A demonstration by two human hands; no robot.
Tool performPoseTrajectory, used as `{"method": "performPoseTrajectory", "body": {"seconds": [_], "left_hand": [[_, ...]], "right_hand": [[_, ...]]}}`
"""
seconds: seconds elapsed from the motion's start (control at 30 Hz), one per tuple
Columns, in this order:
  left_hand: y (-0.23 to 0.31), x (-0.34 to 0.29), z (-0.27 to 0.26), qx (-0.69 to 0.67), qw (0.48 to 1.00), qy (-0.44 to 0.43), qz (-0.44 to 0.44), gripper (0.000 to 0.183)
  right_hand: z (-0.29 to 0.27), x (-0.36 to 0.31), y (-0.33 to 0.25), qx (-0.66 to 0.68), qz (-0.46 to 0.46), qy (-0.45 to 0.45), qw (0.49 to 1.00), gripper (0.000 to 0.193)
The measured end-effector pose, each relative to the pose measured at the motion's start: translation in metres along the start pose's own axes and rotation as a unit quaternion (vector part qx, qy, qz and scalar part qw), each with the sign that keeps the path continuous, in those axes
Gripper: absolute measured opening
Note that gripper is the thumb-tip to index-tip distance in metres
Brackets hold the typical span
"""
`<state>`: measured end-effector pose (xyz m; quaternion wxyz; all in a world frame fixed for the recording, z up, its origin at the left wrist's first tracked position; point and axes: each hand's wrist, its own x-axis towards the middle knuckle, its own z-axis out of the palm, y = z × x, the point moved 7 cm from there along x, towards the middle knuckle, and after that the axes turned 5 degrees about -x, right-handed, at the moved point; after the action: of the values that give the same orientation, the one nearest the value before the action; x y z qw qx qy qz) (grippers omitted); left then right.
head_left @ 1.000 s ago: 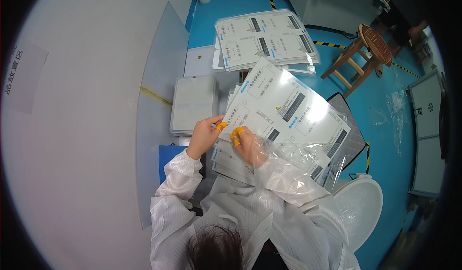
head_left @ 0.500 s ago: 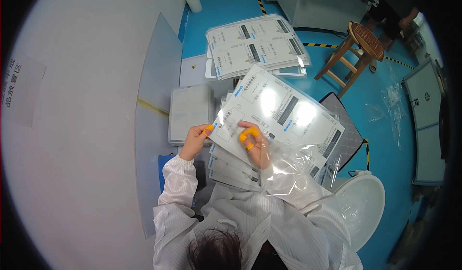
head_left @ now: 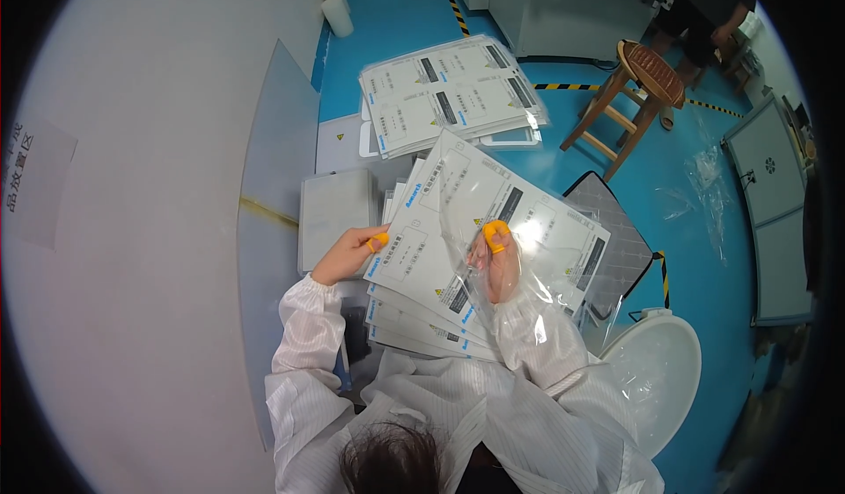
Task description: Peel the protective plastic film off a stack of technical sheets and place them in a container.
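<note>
A white printed sheet (head_left: 421, 256) with label panels lies tilted in front of me, on top of a fanned stack of similar sheets (head_left: 414, 322). My left hand (head_left: 350, 252), an orange finger cot on its thumb, pinches the sheet's left edge. Clear plastic film (head_left: 539, 305) hangs loose over the sheet's right part, partly lifted from it. Orange cots also cover fingers of my right hand (head_left: 500, 269), which is closed on a fold of that film above the sheet. Its fingertips are partly hidden behind the cots and film.
Beyond is another pile of printed sheets (head_left: 449, 98); a stack of plain pale sheets (head_left: 334, 217) stands left beside a grey panel (head_left: 273, 159). Rightward are a white round bin (head_left: 691, 353), a dark quilted pad (head_left: 620, 239) and a wooden stool (head_left: 647, 80). Another person (head_left: 704, 18) stands far right.
My right hand has moved right and away from the sheet's left part, drawing the clear film with it. My left hand still grips the sheet's left edge. The whole view has shifted slightly.
</note>
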<state>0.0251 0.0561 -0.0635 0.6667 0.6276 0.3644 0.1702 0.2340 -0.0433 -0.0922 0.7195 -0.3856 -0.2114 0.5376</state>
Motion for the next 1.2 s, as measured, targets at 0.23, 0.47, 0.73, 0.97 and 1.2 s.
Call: {"method": "performPoseTrajectory", "body": {"seconds": [0.23, 0.47, 0.73, 0.97, 1.2], "left_hand": [[-0.013, 0.033, -0.013, 0.051, 0.993, 0.102, 0.009, 0.029], [-0.066, 0.071, -0.114, -0.223, 0.953, 0.203, 0.005, 0.032], [-0.068, 0.117, -0.144, -0.261, 0.916, 0.291, 0.089, 0.031], [-0.087, 0.188, -0.153, -0.171, 0.892, 0.389, 0.155, 0.029], [-0.038, 0.191, -0.160, 0.331, 0.786, 0.516, 0.080, 0.039]], "right_hand": [[-0.057, 0.010, -0.060, 0.011, -0.063, 0.071, 0.995, 0.016], [-0.398, -0.099, -0.241, 0.254, -0.265, 0.170, 0.915, 0.019], [-0.468, -0.298, -0.274, 0.241, -0.357, 0.240, 0.870, 0.020], [-0.385, -0.285, -0.239, 0.135, -0.382, 0.280, 0.870, 0.019], [-0.199, -0.225, -0.290, -0.021, -0.394, 0.216, 0.893, 0.013]]}}
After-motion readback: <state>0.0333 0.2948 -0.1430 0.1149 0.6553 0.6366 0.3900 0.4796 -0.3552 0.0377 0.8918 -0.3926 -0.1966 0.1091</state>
